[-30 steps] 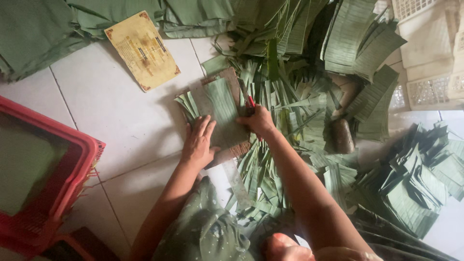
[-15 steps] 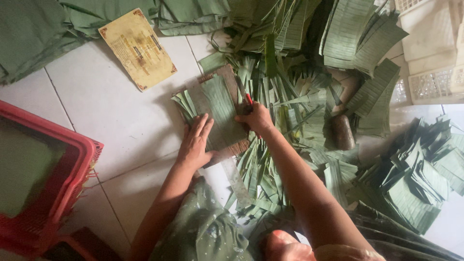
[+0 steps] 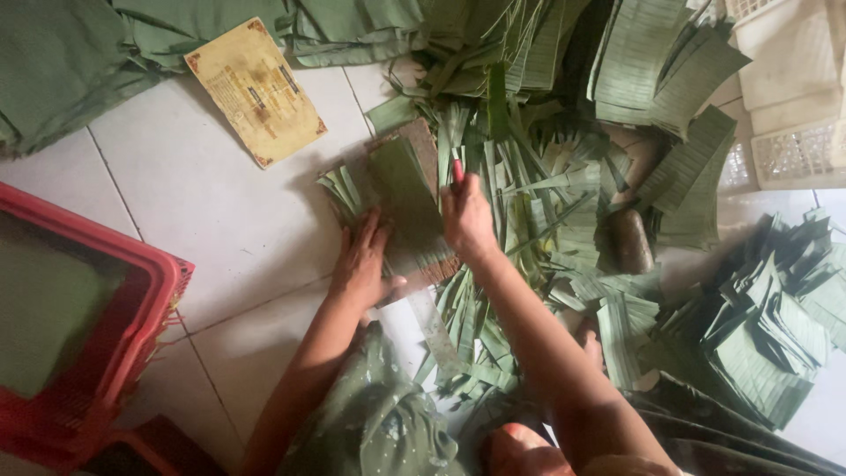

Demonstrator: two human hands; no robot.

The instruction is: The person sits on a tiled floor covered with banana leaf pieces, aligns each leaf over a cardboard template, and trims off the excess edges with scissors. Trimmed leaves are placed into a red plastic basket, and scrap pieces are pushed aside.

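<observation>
Yellowed card (image 3: 256, 90) lies upper-left; left hand (image 3: 361, 261) flat on leaf (image 3: 407, 198), right hand (image 3: 467, 219) gripping perhaps a cutter (image 3: 457, 167).

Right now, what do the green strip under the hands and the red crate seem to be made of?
The green strip looks like a cut leaf: matte, with fine parallel veins. The red crate appears to be moulded plastic, slightly glossy, with a slotted wall.

Matt, ribbed green leaf strips (image 3: 401, 189) lie on a rough wooden board (image 3: 423, 145) — glossy white floor tiles (image 3: 220, 211) beneath.
</observation>
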